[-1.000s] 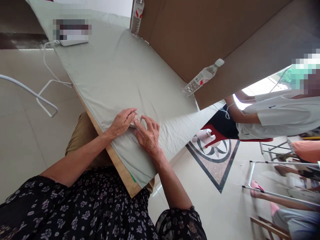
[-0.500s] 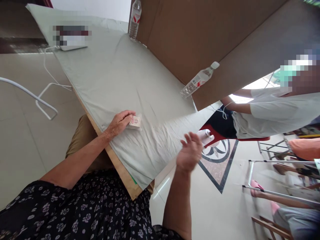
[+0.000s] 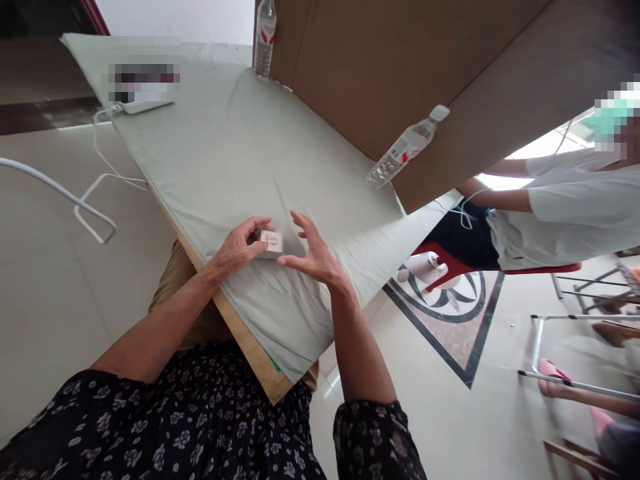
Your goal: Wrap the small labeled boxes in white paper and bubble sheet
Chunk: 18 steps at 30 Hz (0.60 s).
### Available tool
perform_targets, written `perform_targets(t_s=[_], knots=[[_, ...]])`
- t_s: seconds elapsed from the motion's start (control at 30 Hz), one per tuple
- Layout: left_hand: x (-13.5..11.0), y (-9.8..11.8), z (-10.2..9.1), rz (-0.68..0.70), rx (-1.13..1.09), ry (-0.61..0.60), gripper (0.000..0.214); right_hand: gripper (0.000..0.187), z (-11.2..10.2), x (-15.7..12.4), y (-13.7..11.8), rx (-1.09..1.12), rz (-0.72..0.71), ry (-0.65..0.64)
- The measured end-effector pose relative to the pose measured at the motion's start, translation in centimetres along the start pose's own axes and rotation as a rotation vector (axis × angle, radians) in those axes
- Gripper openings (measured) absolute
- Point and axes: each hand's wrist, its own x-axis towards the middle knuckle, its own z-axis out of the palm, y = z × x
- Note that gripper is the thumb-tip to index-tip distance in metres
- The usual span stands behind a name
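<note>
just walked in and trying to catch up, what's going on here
A person's left hand holds a small pale printed block near the edge of the cloth-covered table. The right hand is open just beside it, thumb close to the block; whether they touch is hard to tell. Two clear bottles are by a cardboard panel.

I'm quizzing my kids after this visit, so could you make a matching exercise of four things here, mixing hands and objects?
Things
1. Left hand
2. Right hand
3. Bottle nearer the hands
4. Tablecloth

Descriptions
A. Pale grey-green, spread over the table
B. Thumb and fingers spread wide open
C. Gripping the small printed box
D. Clear, white-capped, beside the cardboard

Right pairs: 1-C, 2-B, 3-D, 4-A
</note>
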Motion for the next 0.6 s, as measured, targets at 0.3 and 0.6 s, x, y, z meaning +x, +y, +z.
perform_targets(t_s=[0.3,0.6], knots=[[0.1,-0.5,0.4,0.086,0.079,0.017,0.06,0.068,2.7,0.2,2.9,-0.03,-0.034,0.043],[0.1,-1.4,1.9,0.201,0.176,0.115,0.051,0.048,3.3,0.1,2.8,-0.05,-0.009,0.118]])
